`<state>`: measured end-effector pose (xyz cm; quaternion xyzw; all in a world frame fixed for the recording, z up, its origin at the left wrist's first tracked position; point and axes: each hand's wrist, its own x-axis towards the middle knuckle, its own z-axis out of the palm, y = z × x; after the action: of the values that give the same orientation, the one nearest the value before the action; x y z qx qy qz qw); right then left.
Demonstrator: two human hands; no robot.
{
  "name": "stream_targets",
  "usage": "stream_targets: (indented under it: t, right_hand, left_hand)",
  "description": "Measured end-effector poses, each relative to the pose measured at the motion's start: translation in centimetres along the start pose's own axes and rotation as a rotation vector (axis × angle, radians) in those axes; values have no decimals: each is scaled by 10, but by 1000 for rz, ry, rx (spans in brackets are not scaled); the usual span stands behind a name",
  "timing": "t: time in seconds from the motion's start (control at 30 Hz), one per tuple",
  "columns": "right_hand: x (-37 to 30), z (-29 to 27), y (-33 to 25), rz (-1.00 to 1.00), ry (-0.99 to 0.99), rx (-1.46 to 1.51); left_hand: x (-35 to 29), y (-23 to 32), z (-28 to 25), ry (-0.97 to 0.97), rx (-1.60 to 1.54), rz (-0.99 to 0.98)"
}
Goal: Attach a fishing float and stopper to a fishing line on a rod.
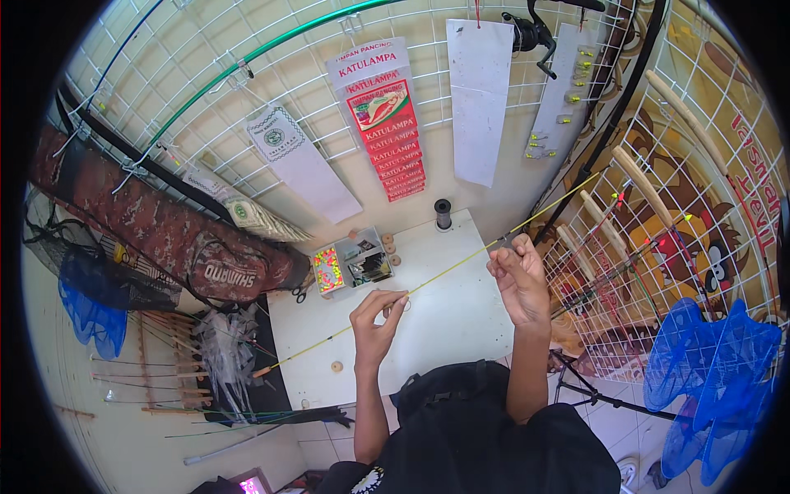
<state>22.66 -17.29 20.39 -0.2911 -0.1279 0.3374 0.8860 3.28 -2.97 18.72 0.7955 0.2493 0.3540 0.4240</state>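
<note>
A thin yellow fishing rod (457,265) runs slantwise over the white table, from its orange-brown lower end at left up toward the wire grid at right. My left hand (376,323) pinches it near the middle between thumb and fingertips. A small thin loop shows just beside those fingertips. My right hand (522,284) is raised near the rod's upper part, palm turned up, with fingers curled and thumb against them. Whatever thin thing it pinches, if anything, is too small to make out. The rod passes just beyond its fingertips.
On the white table (444,329) stand a divided tray (352,262) of bright beads and small parts, a black spool (443,214), and wooden rings (336,366). Scissors (299,294) lie at left. Blue nets (699,370) and rods hang on the right grid; a camouflage rod bag (164,222) hangs left.
</note>
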Motion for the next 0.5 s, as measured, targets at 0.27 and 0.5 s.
stream_targets:
  t: [0.27, 0.5]
  right_hand:
    - [1, 0, -1, -6, 16, 5]
    - [2, -3, 0, 16, 3, 29]
  left_hand:
    - [1, -1, 2, 0, -20, 11]
    - [2, 0, 3, -7, -15, -2]
